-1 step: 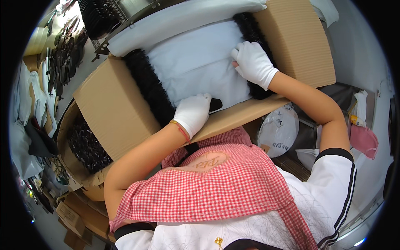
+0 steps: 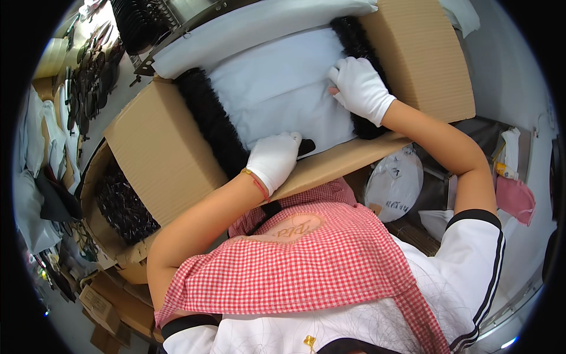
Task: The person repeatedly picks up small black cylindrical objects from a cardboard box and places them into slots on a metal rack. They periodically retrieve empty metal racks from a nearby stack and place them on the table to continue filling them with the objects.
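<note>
A cardboard box (image 2: 162, 156) stands before me with its flaps spread. Inside lies a pale white sheet (image 2: 277, 82), wrinkled across the middle. Dark bristly rows of black pieces show along its left side (image 2: 206, 115) and right side (image 2: 356, 44). My left hand (image 2: 274, 160), in a white glove, rests curled at the near edge of the sheet. A small black piece (image 2: 306, 147) juts out beside its fingertips; whether it is gripped is hidden. My right hand (image 2: 361, 88), gloved too, lies on the sheet's right part, fingers bent and closed, one fingertip bare.
White wrapping (image 2: 265, 35) covers the box's far edge. Left of it stands another carton holding dark shiny pieces (image 2: 124, 206). Sunglasses (image 2: 88, 88) hang or lie at the upper left. A round plastic-wrapped bundle (image 2: 394, 184) and a pink cloth (image 2: 514, 200) are on the right.
</note>
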A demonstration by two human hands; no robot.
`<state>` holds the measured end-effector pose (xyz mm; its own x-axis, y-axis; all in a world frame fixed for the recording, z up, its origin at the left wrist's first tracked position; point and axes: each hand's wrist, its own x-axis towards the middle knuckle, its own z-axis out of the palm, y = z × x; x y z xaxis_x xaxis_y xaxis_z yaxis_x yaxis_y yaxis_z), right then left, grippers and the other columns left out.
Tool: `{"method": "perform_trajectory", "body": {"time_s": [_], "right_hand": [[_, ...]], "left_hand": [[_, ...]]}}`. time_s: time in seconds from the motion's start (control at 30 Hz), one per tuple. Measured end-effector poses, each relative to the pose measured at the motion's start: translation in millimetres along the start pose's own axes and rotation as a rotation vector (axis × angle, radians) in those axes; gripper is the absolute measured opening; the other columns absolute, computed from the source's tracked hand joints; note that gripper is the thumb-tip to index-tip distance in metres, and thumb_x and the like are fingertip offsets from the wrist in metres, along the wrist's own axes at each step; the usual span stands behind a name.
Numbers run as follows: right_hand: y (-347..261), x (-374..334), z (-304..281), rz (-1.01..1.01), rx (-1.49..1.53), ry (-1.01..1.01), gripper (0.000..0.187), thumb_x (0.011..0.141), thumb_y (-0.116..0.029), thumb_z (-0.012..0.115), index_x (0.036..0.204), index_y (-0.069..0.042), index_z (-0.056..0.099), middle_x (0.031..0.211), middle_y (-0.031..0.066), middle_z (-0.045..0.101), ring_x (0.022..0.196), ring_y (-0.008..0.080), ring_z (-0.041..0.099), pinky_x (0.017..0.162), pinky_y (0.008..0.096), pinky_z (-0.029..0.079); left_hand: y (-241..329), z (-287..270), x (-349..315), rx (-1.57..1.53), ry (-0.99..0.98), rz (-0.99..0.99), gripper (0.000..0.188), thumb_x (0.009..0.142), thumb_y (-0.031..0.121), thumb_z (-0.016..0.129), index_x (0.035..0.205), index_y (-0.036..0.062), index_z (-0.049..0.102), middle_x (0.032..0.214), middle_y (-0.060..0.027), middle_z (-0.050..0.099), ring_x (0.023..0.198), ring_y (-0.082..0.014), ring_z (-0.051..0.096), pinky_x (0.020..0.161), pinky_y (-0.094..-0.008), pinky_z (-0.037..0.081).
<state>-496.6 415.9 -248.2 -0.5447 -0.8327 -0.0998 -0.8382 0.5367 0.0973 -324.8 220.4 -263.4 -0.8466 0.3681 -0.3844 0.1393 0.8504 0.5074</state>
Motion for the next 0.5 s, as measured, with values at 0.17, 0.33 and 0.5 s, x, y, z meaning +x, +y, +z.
{"method": "perform_trajectory", "body": {"time_s": [0.17,0.33,0.5], "right_hand": [[-15,-8,-31,-0.197,0.072,0.102,0.039,0.072,-0.037,0.079,0.093,-0.007,0.069,0.098,0.0085,0.063,0.101,0.0249,0.058,0.095,0.0375,0.043],[-61,-17,-29,-0.308,0.517,-0.379,0.04,0.074,-0.032,0.079,0.098,-0.002,0.068,0.103,0.0164,0.067,0.095,0.0339,0.066,0.083,0.0439,0.052],[-88,-7,-6,-0.206,0.69,-0.593,0.022,0.086,-0.019,0.065,0.096,0.0,0.067,0.097,0.0184,0.07,0.085,0.038,0.069,0.078,0.0445,0.055]], "left_hand": [[0,-1,-2,0.013,-0.023,0.096,0.016,0.084,0.011,0.061,0.097,0.0023,0.057,0.089,-0.0174,0.066,0.078,-0.039,0.067,0.07,-0.0484,0.054],[0,-8,-14,0.05,0.131,0.086,0.01,0.085,0.01,0.059,0.093,0.0047,0.058,0.084,-0.0138,0.066,0.073,-0.0349,0.067,0.066,-0.0449,0.054],[3,-8,-23,0.255,0.1,0.028,0.018,0.082,0.018,0.067,0.09,0.0051,0.058,0.08,-0.0112,0.062,0.077,-0.0304,0.068,0.067,-0.0415,0.054]]}}
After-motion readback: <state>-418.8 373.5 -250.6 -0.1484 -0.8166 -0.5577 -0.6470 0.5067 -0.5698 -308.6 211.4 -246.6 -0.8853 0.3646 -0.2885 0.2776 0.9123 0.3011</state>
